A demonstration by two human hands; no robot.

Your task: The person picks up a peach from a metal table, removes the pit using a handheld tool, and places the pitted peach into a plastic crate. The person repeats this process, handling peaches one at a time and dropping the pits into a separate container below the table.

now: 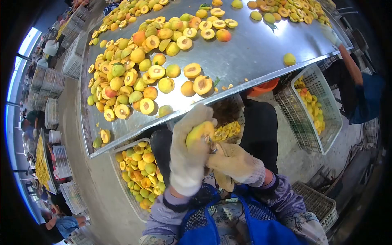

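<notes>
Over my lap, my left hand (188, 149) in a whitish knit glove is closed around a yellow peach (199, 134), its cut side turned to the right. My right hand (234, 162), in a tan-stained glove, pinches a small metal tool (213, 150) against the fruit; most of the tool is hidden by the fingers. Just beyond, between my knees, a container holds small yellow pieces (228, 130). Halved peaches (157, 72), several with stones showing, are heaped on the metal table (241, 53) in front of me.
A crate of peaches (141, 173) stands by my left leg, and another crate (316, 110) with peaches stands to the right near a red bucket (264, 87). A co-worker's gloved hand (330, 36) rests at the table's right end. Stacked crates (45, 83) line the left.
</notes>
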